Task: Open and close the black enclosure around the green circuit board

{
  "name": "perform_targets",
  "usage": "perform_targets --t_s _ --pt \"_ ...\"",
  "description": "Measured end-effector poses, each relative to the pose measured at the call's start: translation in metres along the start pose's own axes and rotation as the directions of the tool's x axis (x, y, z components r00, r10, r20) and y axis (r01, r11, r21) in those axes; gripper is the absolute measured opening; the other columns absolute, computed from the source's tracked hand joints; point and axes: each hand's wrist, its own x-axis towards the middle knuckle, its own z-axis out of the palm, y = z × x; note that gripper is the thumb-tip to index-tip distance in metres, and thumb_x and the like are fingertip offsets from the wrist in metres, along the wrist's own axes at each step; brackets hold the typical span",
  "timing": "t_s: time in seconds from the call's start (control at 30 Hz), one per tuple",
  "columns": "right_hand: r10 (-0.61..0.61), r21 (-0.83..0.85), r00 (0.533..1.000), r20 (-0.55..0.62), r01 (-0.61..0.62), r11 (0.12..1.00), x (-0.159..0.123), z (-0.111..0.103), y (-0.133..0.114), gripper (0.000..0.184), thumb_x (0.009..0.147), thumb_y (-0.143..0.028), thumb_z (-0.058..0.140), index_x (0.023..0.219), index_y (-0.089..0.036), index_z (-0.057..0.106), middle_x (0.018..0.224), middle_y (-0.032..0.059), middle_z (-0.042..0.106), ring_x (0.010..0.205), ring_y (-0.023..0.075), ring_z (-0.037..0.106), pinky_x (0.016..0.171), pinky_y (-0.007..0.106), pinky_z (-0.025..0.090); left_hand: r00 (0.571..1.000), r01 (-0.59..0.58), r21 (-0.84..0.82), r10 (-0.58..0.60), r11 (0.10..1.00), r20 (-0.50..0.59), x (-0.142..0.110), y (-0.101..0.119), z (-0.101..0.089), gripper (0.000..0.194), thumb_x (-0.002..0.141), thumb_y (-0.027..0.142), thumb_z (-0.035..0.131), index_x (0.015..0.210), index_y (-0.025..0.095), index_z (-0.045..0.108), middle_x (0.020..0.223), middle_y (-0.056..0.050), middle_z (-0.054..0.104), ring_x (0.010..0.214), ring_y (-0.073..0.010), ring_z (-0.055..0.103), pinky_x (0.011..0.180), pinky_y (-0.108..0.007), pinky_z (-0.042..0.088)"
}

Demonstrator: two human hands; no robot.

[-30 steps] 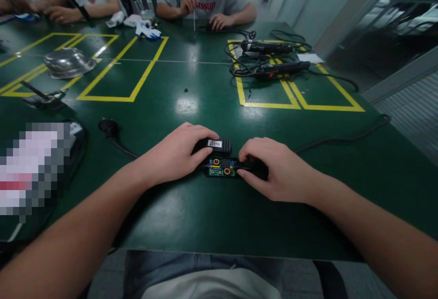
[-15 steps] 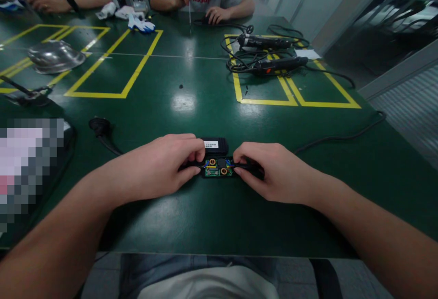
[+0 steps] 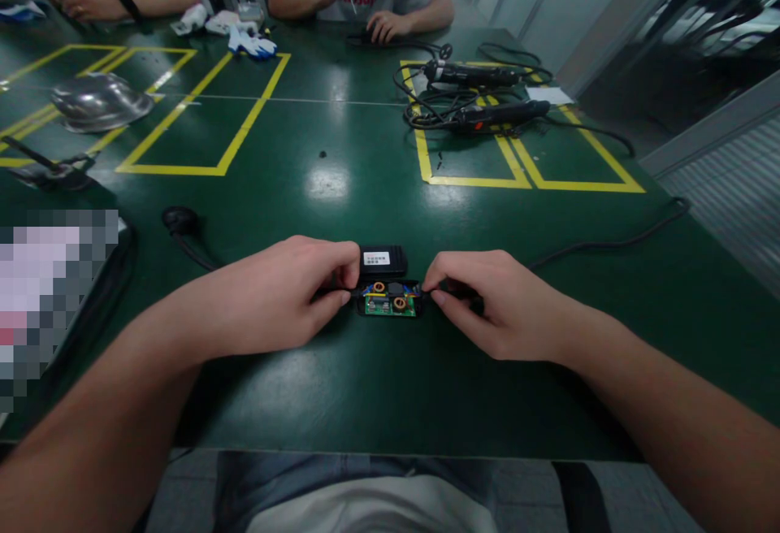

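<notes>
We see a large green worktop (image 3: 378, 387), on which yellow tape (image 3: 171, 169) marks several rectangles. Far on the left side there is a shiny metal bowl (image 3: 101, 102); from this angle we cannot tell whether something is inside it. Far on the right, two black corded tools (image 3: 503, 114) lie across the taped lines, with their cords in loose loops beside them.

Nearer to us are the two hands. The left hand (image 3: 298, 293) has its grip closed in a pinch on the left cable (image 3: 355, 295), and the right hand (image 3: 493, 305) has its grip closed in the same manner on the right cable (image 3: 427, 295). Between them, the open black shell (image 3: 360, 307) rests on the worktop, and each cable meets one end of it. Just behind this small container lies the black cover (image 3: 398, 260), apart from it, with a white label (image 3: 376, 258) facing up. Inside the shell we find a green circuit board (image 3: 381, 311). Well to the left lies a black plug (image 3: 181, 220). On the board sit two copper-coloured coils (image 3: 400, 304), and near both its ends we notice thin coloured wires (image 3: 374, 295).
</notes>
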Motion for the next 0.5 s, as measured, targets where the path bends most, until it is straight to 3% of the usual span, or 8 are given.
perform_targets --t_s 0.27,0.5 --pt "0.038 0.005 0.999 0.031 -0.039 0.999 0.003 0.002 0.0 0.008 0.097 -0.013 0.063 0.095 -0.021 0.063 0.084 0.0011 0.071 0.065 0.015 0.062 0.063 0.028 0.045 1.0 -0.008 -0.012 0.008 1.0 -0.011 0.002 -0.008 0.002 0.009 0.096 0.024 0.064 0.087 0.023 0.065 0.079 0.003 0.072 0.068 -0.0155 0.064 0.065 -0.028 0.04" --pt "0.082 0.091 0.996 0.02 -0.084 0.992 0.006 -0.001 0.001 0.012 0.099 -0.014 0.068 0.092 -0.023 0.064 0.096 0.0053 0.074 0.079 0.0185 0.066 0.073 0.031 0.05 0.999 0.0 -0.144 0.005 0.99 0.034 0.005 -0.016 0.005 0.009 0.094 0.024 0.062 0.085 0.024 0.064 0.075 0.005 0.071 0.065 -0.0141 0.065 0.062 -0.025 0.042"
